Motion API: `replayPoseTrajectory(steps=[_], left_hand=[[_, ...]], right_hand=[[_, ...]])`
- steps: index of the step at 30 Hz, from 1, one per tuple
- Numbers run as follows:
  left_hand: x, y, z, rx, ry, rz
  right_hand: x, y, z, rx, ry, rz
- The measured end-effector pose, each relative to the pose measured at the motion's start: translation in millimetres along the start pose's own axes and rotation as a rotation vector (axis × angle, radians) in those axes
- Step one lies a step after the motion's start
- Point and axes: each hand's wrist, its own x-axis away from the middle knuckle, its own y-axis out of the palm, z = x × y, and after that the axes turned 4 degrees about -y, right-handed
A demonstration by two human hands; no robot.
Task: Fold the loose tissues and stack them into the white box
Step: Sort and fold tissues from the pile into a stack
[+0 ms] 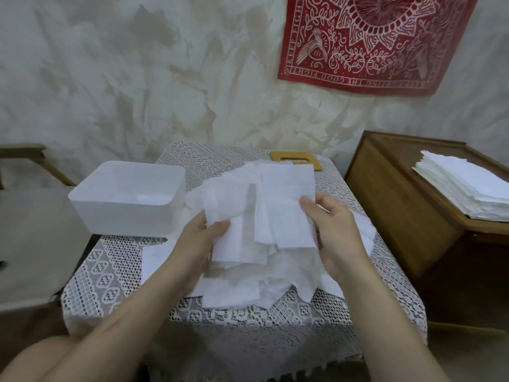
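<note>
The white box (126,197) stands on the table (115,268) at its far left corner, open, and as far as can be seen it holds nothing yet, though its floor is hard to read. Just right of it, the left hand (199,241) pinches the lower left part of a bunch of tissues (264,210), thumb on top and the other digits underneath. The bunch is lifted over the loose pile (261,285) that sprawls across the middle of the lace cloth. The right hand (334,232) grips the bunch's right edge, thumb pressed on the front.

By my reading the step in hand is the folding — sheets gathered and being squared between both hands, none boxed. The next move calls for lining up the edges, creasing the bunch flat, then carrying it left to the box — low and level, since thin sheets slip apart easily.
</note>
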Motion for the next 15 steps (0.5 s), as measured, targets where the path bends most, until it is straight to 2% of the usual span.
replayPoseTrajectory(steps=[6, 15], left_hand=[[-2, 10, -3, 0.108, -0.027, -0.093], [-3, 2, -8, -0.006, -0.019, -0.038]], right_hand=[[3, 29, 26, 0.379, -0.101, -0.017], [-1, 17, 32, 0.609, -0.159, 0.039]])
